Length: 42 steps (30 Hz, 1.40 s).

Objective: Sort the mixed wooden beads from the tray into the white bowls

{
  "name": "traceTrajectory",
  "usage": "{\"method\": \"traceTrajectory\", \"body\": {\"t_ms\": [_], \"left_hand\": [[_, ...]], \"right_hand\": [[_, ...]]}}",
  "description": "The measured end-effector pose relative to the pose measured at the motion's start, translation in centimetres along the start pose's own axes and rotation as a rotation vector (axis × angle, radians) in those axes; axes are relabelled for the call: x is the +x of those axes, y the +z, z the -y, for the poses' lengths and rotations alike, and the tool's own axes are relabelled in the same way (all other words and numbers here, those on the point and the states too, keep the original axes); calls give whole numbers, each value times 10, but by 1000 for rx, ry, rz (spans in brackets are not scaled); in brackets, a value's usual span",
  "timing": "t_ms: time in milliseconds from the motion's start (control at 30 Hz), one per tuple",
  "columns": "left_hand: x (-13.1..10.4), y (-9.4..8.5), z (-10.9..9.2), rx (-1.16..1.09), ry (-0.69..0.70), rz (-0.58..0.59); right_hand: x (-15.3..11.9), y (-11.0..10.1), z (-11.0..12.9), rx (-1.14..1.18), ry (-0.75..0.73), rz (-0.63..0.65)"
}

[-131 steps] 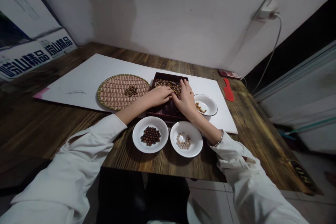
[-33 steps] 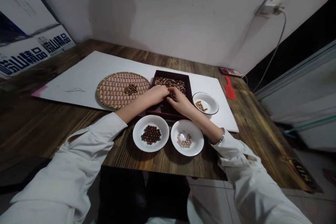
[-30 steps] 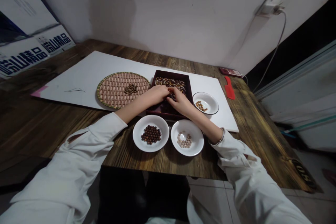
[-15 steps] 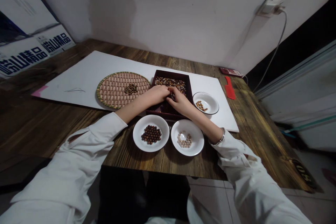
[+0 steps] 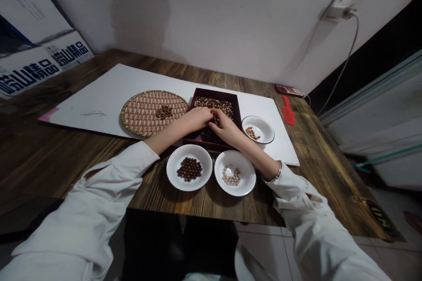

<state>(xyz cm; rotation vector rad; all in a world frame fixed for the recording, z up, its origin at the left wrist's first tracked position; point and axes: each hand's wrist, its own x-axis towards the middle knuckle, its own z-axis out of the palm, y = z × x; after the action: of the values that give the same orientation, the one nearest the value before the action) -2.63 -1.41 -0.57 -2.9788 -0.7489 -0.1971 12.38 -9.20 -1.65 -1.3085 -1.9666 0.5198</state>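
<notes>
My left hand (image 5: 200, 116) reaches over a dark red box (image 5: 235, 96) of mixed beads (image 5: 214, 104), its fingers curled downward. My right hand (image 5: 226, 127) comes in from the other side, fingers bent toward the left fingertips and thumb lower down. The fingertips of both hands meet above the near part of the box. Whatever lies between them is hidden or too small to name. In front stand a white bowl (image 5: 171, 178) of dark brown beads (image 5: 189, 169) and another white bowl (image 5: 235, 191) of pale beads (image 5: 231, 175).
Left of the box, a round woven tray (image 5: 138, 114) carries brownish beads (image 5: 164, 112). A third white bowl (image 5: 267, 131) at right holds yellow-brown beads (image 5: 252, 133). Beneath lies a white board (image 5: 105, 92). A red comb-like object (image 5: 288, 111) and a phone-like item (image 5: 289, 91) lie farther right.
Both hands stay at the same spot over the box with hardly any finger movement. The view has shifted very slightly; bowls, tray and beads look unchanged.
</notes>
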Motion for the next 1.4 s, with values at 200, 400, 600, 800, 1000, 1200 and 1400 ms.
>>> {"method": "traceTrajectory", "body": {"t_ms": [200,400,600,800,1000,1200,1400], "left_hand": [[-2,-1,-2,20,-11,11],[-2,3,1,-40,-2,-23],[-2,2,-1,-39,-8,-28],[0,1,-3,-4,-16,-7],[2,1,-3,20,-28,16],[2,-2,-6,30,-37,23],[2,-3,-6,12,-41,20]], "right_hand": [[0,0,-1,-4,-2,-2],[0,0,0,-2,-25,-29],[0,0,3,-15,-9,-24],[0,1,2,-19,-3,-34],[0,0,0,-21,-5,-36],[0,0,-1,-22,-10,-26],[0,1,-2,-31,-18,-39]]}}
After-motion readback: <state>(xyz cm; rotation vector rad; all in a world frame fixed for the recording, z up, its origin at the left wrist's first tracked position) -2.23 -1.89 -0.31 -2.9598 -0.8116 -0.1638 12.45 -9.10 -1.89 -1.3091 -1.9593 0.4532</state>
